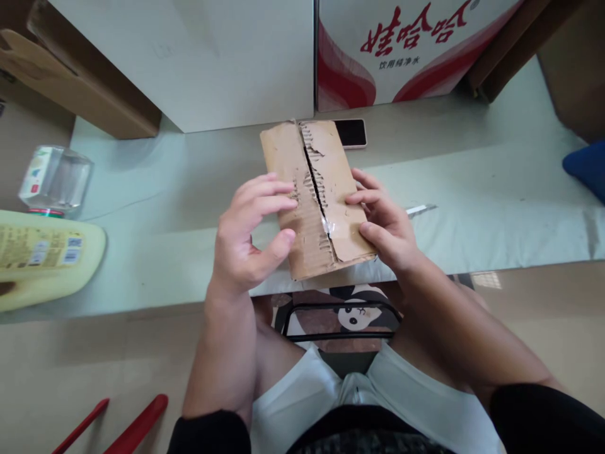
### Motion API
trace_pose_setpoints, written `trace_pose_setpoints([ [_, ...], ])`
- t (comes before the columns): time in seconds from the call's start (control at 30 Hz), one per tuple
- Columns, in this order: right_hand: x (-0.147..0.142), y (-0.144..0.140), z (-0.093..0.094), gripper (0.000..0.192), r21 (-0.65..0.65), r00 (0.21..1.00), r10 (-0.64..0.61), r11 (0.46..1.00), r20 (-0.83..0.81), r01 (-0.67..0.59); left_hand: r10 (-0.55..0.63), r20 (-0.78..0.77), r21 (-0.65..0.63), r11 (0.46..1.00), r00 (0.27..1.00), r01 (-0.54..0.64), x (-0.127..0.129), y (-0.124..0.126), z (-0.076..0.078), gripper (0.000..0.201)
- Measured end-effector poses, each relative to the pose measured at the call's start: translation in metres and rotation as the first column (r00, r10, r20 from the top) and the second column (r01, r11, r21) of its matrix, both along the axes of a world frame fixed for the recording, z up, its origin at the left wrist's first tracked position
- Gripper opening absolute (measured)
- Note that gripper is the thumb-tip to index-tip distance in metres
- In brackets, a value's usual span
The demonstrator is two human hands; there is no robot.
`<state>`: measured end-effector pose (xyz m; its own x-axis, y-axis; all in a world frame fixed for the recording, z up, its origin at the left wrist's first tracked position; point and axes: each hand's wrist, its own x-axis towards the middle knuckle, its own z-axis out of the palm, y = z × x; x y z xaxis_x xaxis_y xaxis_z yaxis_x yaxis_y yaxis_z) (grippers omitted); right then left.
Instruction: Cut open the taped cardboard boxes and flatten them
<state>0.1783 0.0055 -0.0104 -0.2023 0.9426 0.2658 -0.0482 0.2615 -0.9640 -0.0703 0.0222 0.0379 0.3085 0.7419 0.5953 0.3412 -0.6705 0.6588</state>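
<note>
A small brown cardboard box (302, 233) is tilted above the table's front edge. Its top has a torn seam down the middle, with frayed corrugation and a bit of clear tape near the lower end. My right hand (385, 221) grips the box's right side, thumb on top and the other fingers along the edge. Over the left side of the box is my left hand (255, 227), fingers apart and the tips at or just above the cardboard; contact is unclear. A utility knife (420, 210) lies on the table behind my right hand, partly hidden by it.
Behind the box lies a phone (352, 133). A large white box (227, 69) and a red-and-white carton (406, 57) stand at the back of the cloth-covered table (151, 252). On the left are a clear bottle (59, 180) and a yellow jug (51, 261).
</note>
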Motion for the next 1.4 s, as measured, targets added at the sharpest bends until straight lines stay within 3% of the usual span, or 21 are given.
trace_pose_setpoints([
  [0.17, -0.006, 0.001, -0.006, 0.042, -0.084, 1.000, -0.024, 0.996, -0.016, 0.023, 0.066, -0.218, -0.044, 0.996, 0.974, -0.078, 0.010, -0.009, 0.015, 0.029],
  [0.37, -0.005, 0.004, -0.004, 0.037, -0.081, 0.996, 0.086, 0.993, -0.009, -0.086, 0.149, -0.307, -0.057, 0.983, 0.940, -0.174, 0.011, -0.008, 0.017, 0.004],
  [0.5, -0.005, 0.005, -0.002, 0.038, -0.136, 0.993, 0.110, 0.985, 0.041, -0.104, 0.127, -0.305, -0.103, 0.981, 0.944, -0.165, 0.003, -0.005, 0.015, 0.007],
  [0.73, -0.007, 0.004, -0.006, 0.035, -0.121, 0.994, 0.097, 0.987, -0.055, -0.103, -0.049, -0.288, -0.118, 0.993, 0.956, 0.015, -0.004, -0.007, 0.016, 0.040],
  [1.03, -0.007, 0.004, -0.006, 0.042, -0.121, 0.996, 0.083, 0.989, -0.022, -0.085, -0.012, -0.275, -0.074, 0.997, 0.961, -0.009, 0.007, -0.008, 0.017, 0.035],
  [1.1, -0.008, 0.004, -0.006, 0.042, -0.128, 0.997, 0.079, 0.989, -0.021, -0.081, -0.007, -0.273, -0.045, 0.999, 0.962, -0.006, 0.009, -0.008, 0.017, 0.026],
  [1.17, -0.007, 0.004, -0.005, 0.042, -0.125, 0.997, 0.072, 0.989, -0.024, -0.074, -0.002, -0.224, -0.030, 1.000, 0.975, -0.005, 0.010, -0.008, 0.016, 0.018],
  [1.4, -0.006, 0.004, -0.007, 0.037, -0.097, 0.996, 0.090, 0.991, -0.010, -0.091, -0.020, -0.081, -0.020, 1.000, 0.997, 0.019, 0.004, -0.003, 0.010, 0.018],
])
